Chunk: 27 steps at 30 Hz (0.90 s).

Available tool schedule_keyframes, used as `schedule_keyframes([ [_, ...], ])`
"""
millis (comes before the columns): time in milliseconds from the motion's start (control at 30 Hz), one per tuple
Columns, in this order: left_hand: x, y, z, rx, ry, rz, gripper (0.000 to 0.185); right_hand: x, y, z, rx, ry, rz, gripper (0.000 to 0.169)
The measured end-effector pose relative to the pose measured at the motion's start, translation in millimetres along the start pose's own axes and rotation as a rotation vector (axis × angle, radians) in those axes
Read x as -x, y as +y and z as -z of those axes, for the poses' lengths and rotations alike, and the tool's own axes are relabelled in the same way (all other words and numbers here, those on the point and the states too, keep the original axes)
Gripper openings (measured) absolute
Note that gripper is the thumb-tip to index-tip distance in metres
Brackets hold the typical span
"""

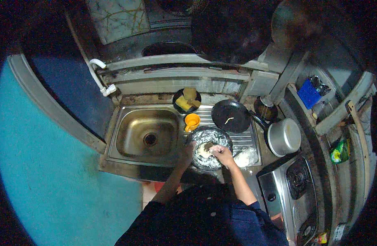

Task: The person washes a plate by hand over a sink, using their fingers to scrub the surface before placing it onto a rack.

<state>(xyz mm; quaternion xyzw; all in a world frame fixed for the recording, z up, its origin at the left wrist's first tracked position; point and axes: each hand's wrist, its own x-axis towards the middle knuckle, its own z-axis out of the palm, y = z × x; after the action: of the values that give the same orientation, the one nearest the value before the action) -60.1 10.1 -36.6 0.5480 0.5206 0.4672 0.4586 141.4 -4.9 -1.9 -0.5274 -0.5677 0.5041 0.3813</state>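
A dark round bowl (224, 135), its inside coated with white flour, stands on the ribbed drainboard. Pale dough (204, 150) lies in the middle of it. My right hand (220, 153) reaches into the bowl with its fingers bent at the dough's edge; whether they grip any is unclear. At the bowl's left rim is my left hand (188, 150), dim and in shadow, its fingers hard to make out. Just behind the bowl stand an orange cup (192, 120) and a black frying pan (231, 115) with a thin pale strip in it. Flour in what looks like a clear bag (246, 157) lies to the right.
A steel sink basin (148, 135) is at the left, under a white tap (97, 75). Behind the cup, a dark plate (176, 101) bears yellowish pieces. An aluminium pot (284, 136) stands at the right, beyond the pan's handle. Nearer me is a gas stove (280, 190).
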Motion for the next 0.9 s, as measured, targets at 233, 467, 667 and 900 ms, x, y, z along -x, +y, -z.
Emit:
schedule_keyframes([
  [233, -62.8, 6.9, -13.4, 0.687, -0.244, -0.010, 0.070, 3.4, -66.4, -18.8, 0.187, -0.020, 0.149, 0.025],
  [467, -40.7, 49.9, -34.4, 1.109, -0.219, 0.557, 0.082, 22.7, -91.7, -65.7, 0.149, 0.344, 0.095, 0.042],
  [667, -30.3, 20.9, -42.2, 0.519, -0.084, 0.252, 0.078, 4.7, -37.7, -76.4, 0.003, 0.178, 0.140, 0.057],
  [900, 15.5, 99.4, -74.9, 0.962, -0.178, 0.183, 0.067, -2.1, -108.6, -39.0, -0.573, 0.192, -0.083, 0.068],
])
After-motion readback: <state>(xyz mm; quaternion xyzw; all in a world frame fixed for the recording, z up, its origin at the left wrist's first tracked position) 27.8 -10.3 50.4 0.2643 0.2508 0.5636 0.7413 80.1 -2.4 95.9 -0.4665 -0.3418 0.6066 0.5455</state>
